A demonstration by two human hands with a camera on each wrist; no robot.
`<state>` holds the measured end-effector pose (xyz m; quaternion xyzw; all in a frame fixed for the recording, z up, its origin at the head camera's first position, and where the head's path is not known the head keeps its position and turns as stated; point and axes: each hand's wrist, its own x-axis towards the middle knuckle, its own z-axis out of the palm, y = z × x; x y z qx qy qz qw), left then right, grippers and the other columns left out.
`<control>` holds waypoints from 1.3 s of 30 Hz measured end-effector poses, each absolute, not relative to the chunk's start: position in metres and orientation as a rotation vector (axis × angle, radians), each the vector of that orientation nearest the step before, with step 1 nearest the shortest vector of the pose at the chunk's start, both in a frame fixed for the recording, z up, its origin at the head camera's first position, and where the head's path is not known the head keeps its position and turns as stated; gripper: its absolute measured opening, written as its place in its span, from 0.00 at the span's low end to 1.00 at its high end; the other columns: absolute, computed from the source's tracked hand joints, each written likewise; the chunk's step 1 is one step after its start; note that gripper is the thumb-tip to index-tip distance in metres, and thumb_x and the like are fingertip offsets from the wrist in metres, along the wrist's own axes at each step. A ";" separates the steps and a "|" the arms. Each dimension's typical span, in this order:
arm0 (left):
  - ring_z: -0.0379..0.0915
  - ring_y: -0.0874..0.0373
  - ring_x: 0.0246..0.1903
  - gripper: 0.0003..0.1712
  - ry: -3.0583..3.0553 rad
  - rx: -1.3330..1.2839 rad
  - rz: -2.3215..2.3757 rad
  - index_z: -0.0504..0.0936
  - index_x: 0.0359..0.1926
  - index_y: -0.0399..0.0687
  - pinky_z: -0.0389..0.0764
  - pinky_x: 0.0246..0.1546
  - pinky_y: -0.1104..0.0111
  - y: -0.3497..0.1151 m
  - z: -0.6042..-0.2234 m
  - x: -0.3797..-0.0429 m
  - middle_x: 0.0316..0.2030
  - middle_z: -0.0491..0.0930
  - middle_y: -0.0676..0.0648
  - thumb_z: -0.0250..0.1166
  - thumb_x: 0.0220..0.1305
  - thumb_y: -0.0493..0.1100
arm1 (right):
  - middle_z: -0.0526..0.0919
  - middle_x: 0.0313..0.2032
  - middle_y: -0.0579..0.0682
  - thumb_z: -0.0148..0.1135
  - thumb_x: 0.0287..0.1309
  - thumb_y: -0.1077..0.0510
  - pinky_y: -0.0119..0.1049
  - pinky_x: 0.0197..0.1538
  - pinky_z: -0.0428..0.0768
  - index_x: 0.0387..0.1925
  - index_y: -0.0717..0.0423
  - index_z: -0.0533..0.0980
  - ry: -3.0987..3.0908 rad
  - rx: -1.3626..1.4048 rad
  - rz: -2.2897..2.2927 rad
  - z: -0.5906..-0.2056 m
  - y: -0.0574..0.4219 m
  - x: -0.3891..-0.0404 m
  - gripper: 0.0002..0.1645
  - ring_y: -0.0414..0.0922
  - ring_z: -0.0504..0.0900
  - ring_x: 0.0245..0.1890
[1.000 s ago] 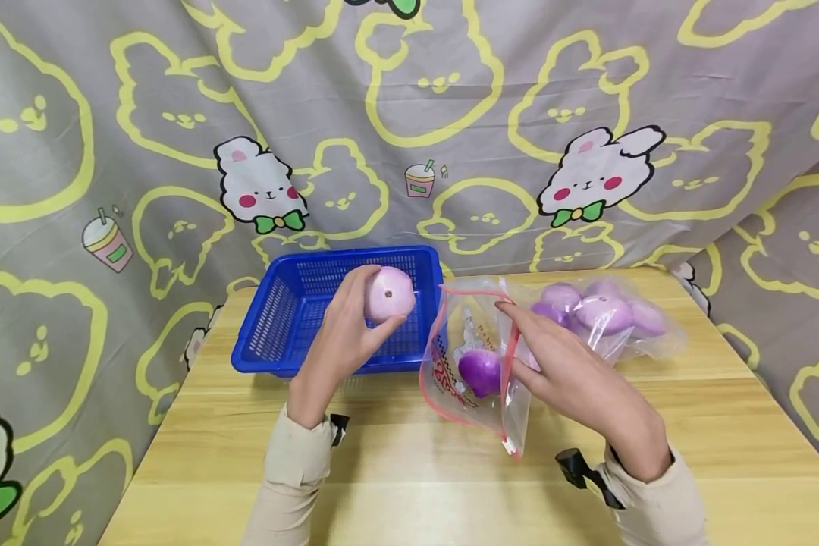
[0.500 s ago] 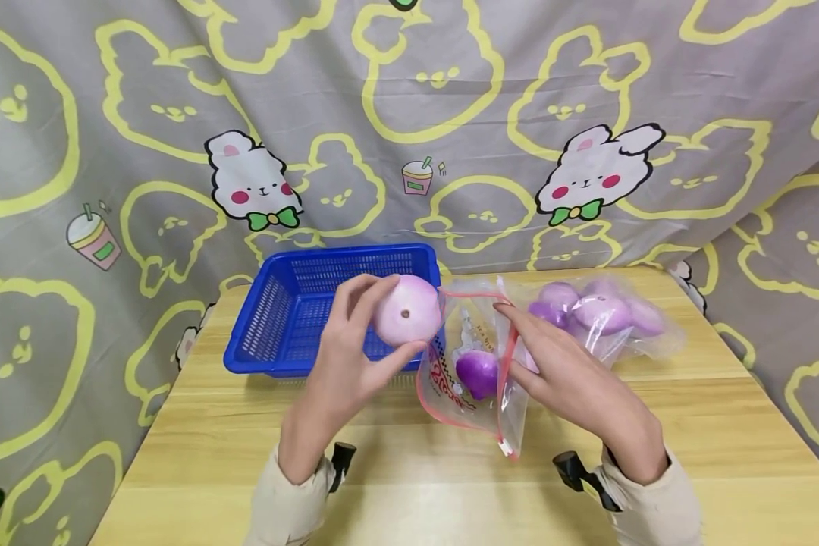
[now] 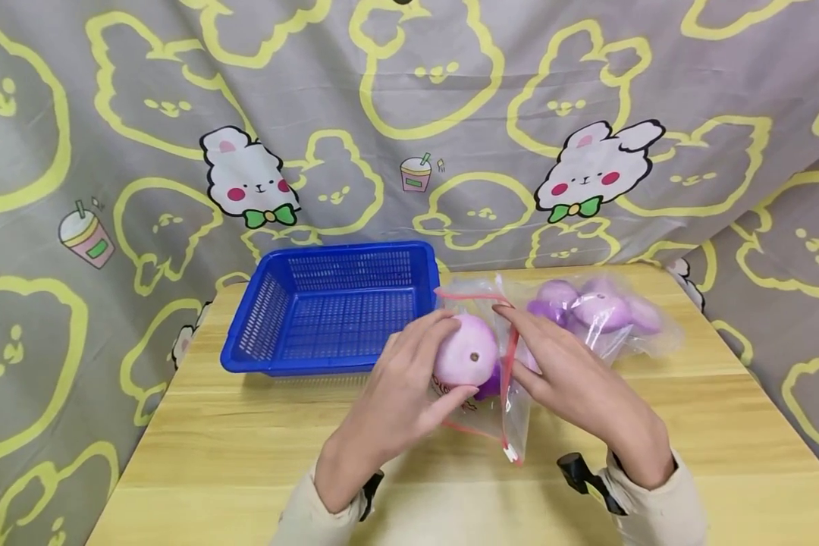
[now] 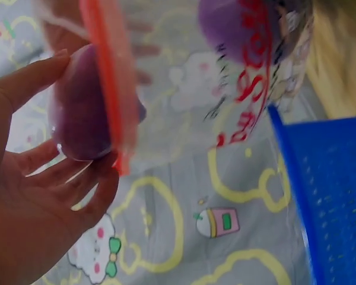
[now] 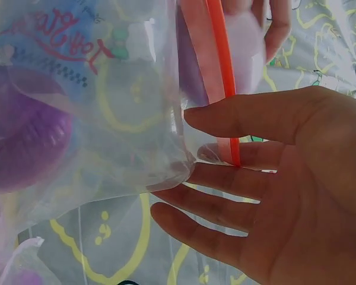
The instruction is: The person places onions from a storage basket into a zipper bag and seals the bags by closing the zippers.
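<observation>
My left hand (image 3: 396,394) grips a pale purple onion (image 3: 465,350) between thumb and fingers at the mouth of a clear zip bag (image 3: 519,425) with red edging. In the left wrist view this onion (image 4: 80,119) lies partly behind the red zip edge. A darker purple onion (image 3: 489,385) sits inside the bag, mostly hidden by the held one in the head view; the right wrist view shows an onion (image 5: 26,130) deep in it. My right hand (image 3: 583,387) pinches the bag's right-hand edge between thumb and fingers, keeping the mouth apart.
A blue plastic basket (image 3: 259,356) with nothing visible in it stands at the back left of the wooden table (image 3: 246,455). Behind my right hand lies another clear bag (image 3: 665,345) holding several purple onions (image 3: 602,312). A patterned curtain (image 3: 355,68) hangs behind the table.
My left hand has carried the onion from over the basket rightward and down to the bag's mouth. The right hand has stayed at the bag's edge.
</observation>
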<state>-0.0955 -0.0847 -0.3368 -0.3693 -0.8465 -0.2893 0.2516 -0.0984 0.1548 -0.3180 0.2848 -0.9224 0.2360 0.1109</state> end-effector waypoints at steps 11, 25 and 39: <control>0.59 0.36 0.68 0.39 -2.375 -0.820 -0.468 0.74 0.64 0.44 0.65 0.64 0.45 -0.076 -0.352 -0.100 0.62 0.74 0.43 0.76 0.54 0.53 | 0.81 0.50 0.53 0.62 0.64 0.59 0.50 0.56 0.78 0.68 0.57 0.66 -2.697 0.884 0.673 -0.318 0.146 -0.091 0.32 0.48 0.79 0.53; 0.66 0.39 0.64 0.08 -2.307 -0.873 -0.397 0.82 0.44 0.46 0.71 0.60 0.48 -0.075 -0.355 -0.106 0.58 0.77 0.42 0.66 0.63 0.37 | 0.80 0.52 0.53 0.61 0.65 0.57 0.50 0.58 0.77 0.70 0.56 0.65 -2.707 0.840 0.677 -0.322 0.153 -0.086 0.34 0.47 0.79 0.53; 0.56 0.38 0.69 0.12 -2.418 -0.937 -0.342 0.85 0.49 0.49 0.68 0.61 0.45 -0.073 -0.354 -0.100 0.66 0.69 0.37 0.67 0.65 0.42 | 0.81 0.49 0.51 0.61 0.64 0.60 0.49 0.56 0.78 0.72 0.55 0.62 -2.689 0.840 0.680 -0.322 0.160 -0.087 0.37 0.47 0.79 0.51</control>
